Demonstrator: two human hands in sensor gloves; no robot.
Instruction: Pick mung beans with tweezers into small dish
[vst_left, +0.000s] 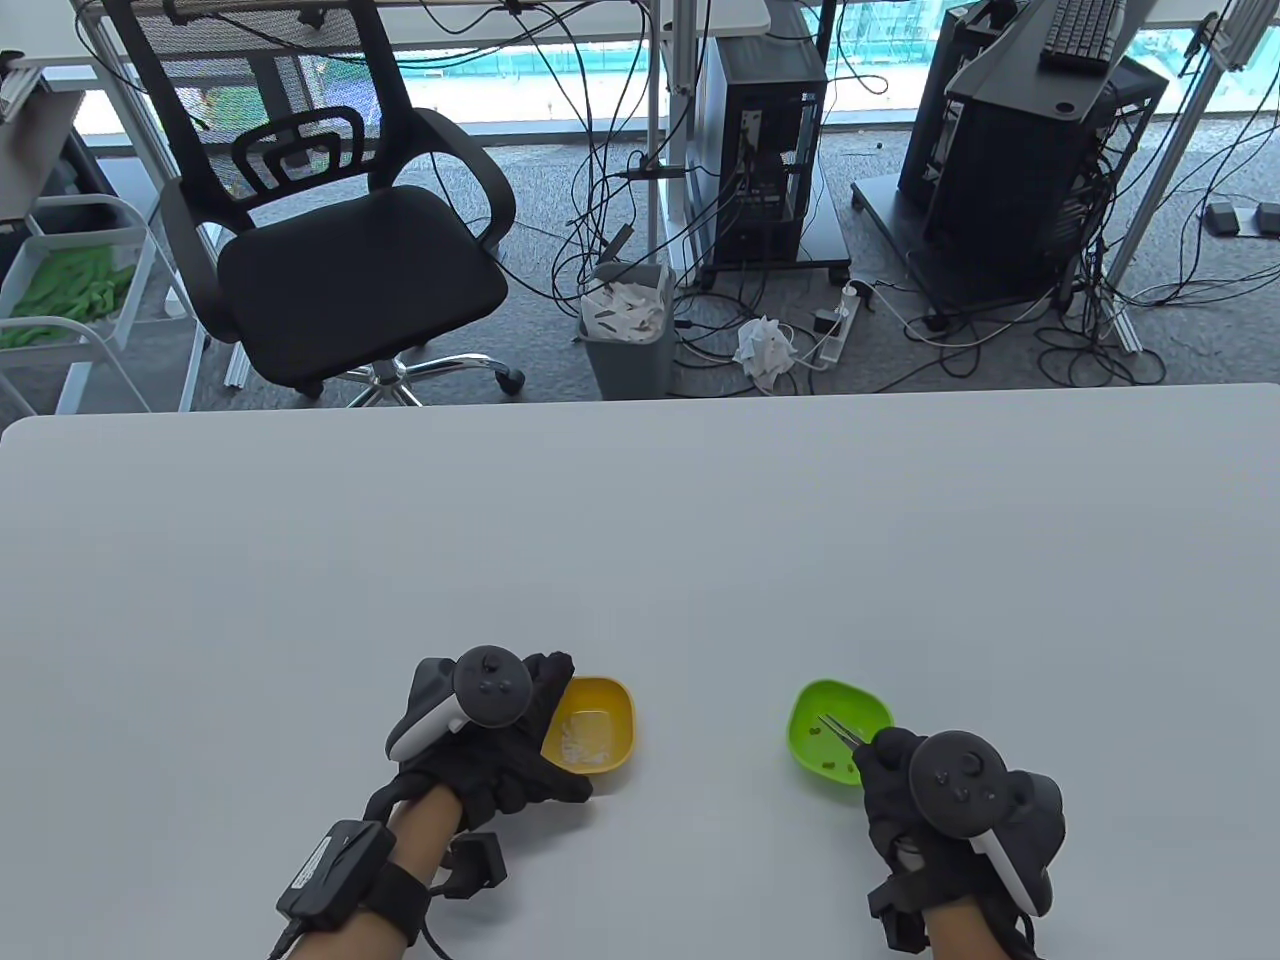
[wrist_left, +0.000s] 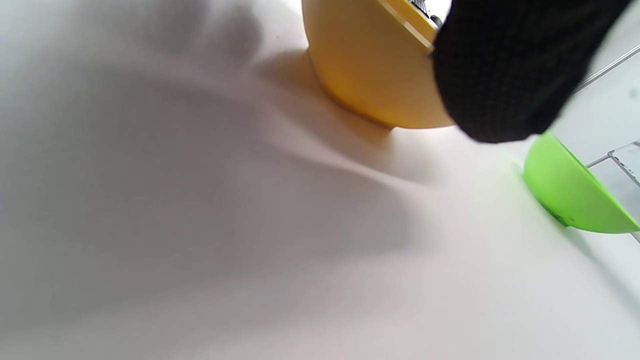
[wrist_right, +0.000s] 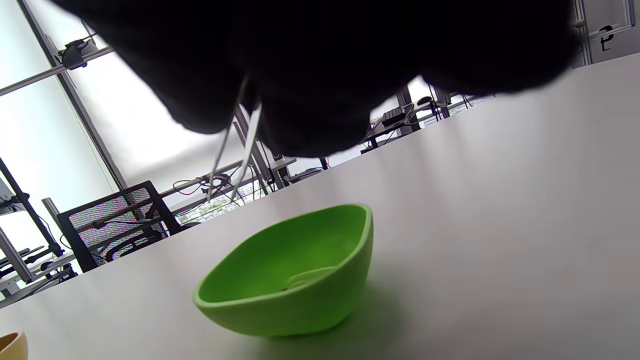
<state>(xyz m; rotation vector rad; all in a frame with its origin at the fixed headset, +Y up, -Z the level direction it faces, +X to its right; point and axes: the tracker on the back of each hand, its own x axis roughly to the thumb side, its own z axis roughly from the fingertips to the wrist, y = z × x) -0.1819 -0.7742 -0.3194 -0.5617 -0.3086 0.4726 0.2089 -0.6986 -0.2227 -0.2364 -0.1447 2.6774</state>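
Note:
A green dish (vst_left: 838, 733) with several dark mung beans sits at the front right of the table; it also shows in the right wrist view (wrist_right: 295, 272) and the left wrist view (wrist_left: 575, 192). A yellow dish (vst_left: 593, 738) sits to its left, also in the left wrist view (wrist_left: 372, 65). My right hand (vst_left: 890, 770) holds metal tweezers (vst_left: 842, 731), their tips over the green dish; in the right wrist view the tweezers (wrist_right: 235, 150) hang above the dish with the tips slightly apart. My left hand (vst_left: 520, 740) rests against the yellow dish's left rim, holding it.
The white table (vst_left: 640, 540) stretches far beyond the dishes. Beyond its far edge stand an office chair (vst_left: 340, 220), a bin (vst_left: 628, 325) and computer towers with cables on the floor.

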